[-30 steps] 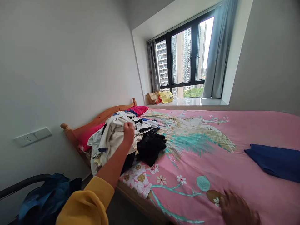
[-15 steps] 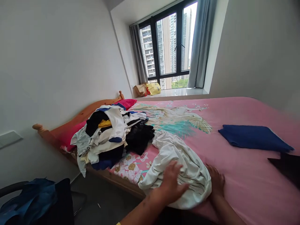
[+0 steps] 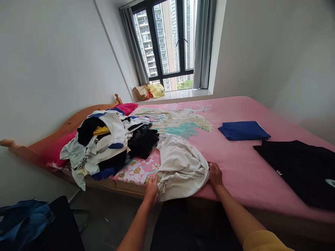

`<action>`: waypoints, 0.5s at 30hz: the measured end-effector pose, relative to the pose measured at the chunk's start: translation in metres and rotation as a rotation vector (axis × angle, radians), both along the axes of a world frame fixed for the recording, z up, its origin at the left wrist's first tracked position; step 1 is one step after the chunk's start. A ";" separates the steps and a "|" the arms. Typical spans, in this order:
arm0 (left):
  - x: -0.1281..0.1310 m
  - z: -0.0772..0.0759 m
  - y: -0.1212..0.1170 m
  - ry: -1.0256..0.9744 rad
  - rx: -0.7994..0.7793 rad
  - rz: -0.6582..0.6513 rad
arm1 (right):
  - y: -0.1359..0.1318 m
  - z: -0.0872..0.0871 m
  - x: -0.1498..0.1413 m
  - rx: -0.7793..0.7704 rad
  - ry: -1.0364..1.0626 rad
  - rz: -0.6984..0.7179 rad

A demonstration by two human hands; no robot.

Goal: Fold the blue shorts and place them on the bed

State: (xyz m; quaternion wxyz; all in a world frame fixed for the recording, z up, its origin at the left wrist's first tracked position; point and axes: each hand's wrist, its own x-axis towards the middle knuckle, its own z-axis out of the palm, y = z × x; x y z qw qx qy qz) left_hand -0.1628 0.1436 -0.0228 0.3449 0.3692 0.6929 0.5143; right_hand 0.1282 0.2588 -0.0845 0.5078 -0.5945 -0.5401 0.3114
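Note:
A crumpled white garment [image 3: 183,164] lies bunched at the near edge of the bed; its exact kind does not show. My left hand [image 3: 151,187] is closed on its left edge, thumb and fingers pinching the cloth. On the opposite side my right hand [image 3: 215,173] has its fingers curled at the garment's right edge, partly hidden by the fabric. Left of the garment rises a heap of mixed clothes [image 3: 104,139], with a black piece [image 3: 142,142] nearest to the white cloth.
A folded blue garment [image 3: 244,130] and a spread black T-shirt [image 3: 300,170] lie on the pink bedsheet [image 3: 235,157] to the right. Dark clothing hangs over a chair [image 3: 60,223] at lower left. Bags [image 3: 156,90] stand on the windowsill; a wooden headboard [image 3: 60,130] borders the left.
My left hand has come down from above the white garment to its left edge and closed there. My right hand stays at the right edge. The view has shifted right, showing more of the black T-shirt.

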 end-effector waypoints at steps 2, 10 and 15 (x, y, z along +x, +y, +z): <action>0.008 -0.003 -0.019 -0.125 0.018 -0.015 | -0.015 0.003 -0.001 -0.024 0.053 0.017; -0.002 0.004 -0.078 -0.282 0.053 0.060 | -0.094 0.017 0.027 -0.149 0.426 0.053; -0.003 0.003 -0.113 -0.182 -0.015 0.013 | -0.151 0.002 0.076 -0.363 0.800 -0.123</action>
